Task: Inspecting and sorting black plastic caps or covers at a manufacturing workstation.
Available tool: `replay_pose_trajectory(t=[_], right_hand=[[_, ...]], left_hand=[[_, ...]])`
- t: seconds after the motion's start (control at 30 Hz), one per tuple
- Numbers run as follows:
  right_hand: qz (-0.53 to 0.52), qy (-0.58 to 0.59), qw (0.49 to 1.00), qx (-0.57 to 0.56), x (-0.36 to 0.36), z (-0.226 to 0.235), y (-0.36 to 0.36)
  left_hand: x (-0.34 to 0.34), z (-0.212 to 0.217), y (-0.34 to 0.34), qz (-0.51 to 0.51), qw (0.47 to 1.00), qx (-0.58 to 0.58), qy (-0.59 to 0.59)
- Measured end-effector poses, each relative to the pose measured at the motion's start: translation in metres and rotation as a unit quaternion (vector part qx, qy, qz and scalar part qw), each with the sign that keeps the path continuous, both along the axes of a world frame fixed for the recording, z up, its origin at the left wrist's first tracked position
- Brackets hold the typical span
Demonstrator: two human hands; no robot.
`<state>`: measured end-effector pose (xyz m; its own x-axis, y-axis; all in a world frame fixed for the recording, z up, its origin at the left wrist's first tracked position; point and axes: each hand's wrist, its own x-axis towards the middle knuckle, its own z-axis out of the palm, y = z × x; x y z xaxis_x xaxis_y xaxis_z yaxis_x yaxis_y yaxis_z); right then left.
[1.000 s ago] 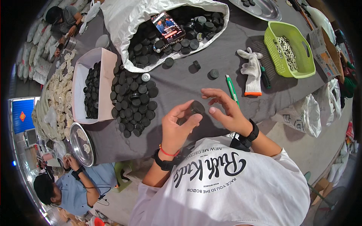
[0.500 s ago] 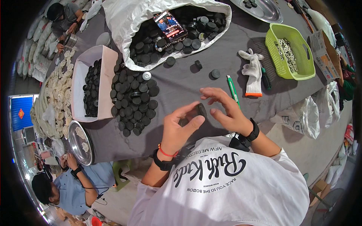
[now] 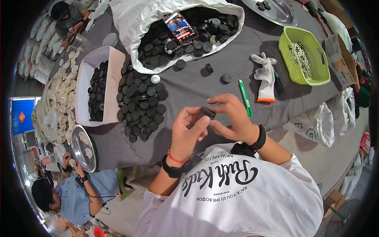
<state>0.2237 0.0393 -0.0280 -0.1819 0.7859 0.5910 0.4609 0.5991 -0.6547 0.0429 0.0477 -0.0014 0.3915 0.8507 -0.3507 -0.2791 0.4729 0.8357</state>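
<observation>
My left hand [image 3: 188, 132] and right hand [image 3: 231, 118] pinch one black cap [image 3: 207, 112] between narrowed fingertips, above the tabletop's [image 3: 189, 89] near edge. Bare grey cloth lies just beyond; the cap pile [image 3: 140, 106] sits leftward.

White sack [image 3: 130, 23] of black discs at the table's [image 3: 197, 85] far edge, phone [image 3: 180, 27] lying on top. Lime basket [image 3: 304, 55] of pale rings far right, white glove [image 3: 266, 77] and green cutter [image 3: 244, 96] beside. White box [image 3: 112, 77] left, steel bowl [image 3: 81, 148] below
</observation>
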Motion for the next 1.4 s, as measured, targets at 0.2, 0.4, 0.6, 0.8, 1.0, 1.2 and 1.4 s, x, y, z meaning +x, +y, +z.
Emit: replay_pose_trajectory(t=[0.2,0.4,0.6,0.8,1.0,1.2,1.4], right_hand=[[0.059,0.131,0.967,-0.211,0.006,0.004,0.000],[0.058,0.172,0.945,-0.271,0.010,-0.009,-0.001],[0.055,0.159,0.956,-0.242,0.010,-0.008,0.002],[0.056,0.131,0.939,-0.312,0.020,-0.015,0.010],[0.132,0.106,0.955,-0.243,0.011,0.014,0.013],[0.140,0.097,0.938,-0.301,0.015,-0.001,0.008],[0.158,0.128,0.942,-0.267,0.011,0.007,0.007]], left_hand=[[-0.003,0.007,0.001,0.017,0.995,0.035,0.096],[-0.006,0.007,0.003,0.006,0.995,0.040,0.091],[-0.006,0.007,0.006,-0.004,0.995,0.041,0.091],[-0.009,-0.001,0.009,-0.003,1.000,0.007,0.008],[-0.010,0.006,0.006,-0.029,0.991,0.082,0.099],[-0.017,0.009,0.008,0.004,0.982,0.113,0.152],[-0.014,0.011,0.005,-0.006,0.974,0.163,0.158]])
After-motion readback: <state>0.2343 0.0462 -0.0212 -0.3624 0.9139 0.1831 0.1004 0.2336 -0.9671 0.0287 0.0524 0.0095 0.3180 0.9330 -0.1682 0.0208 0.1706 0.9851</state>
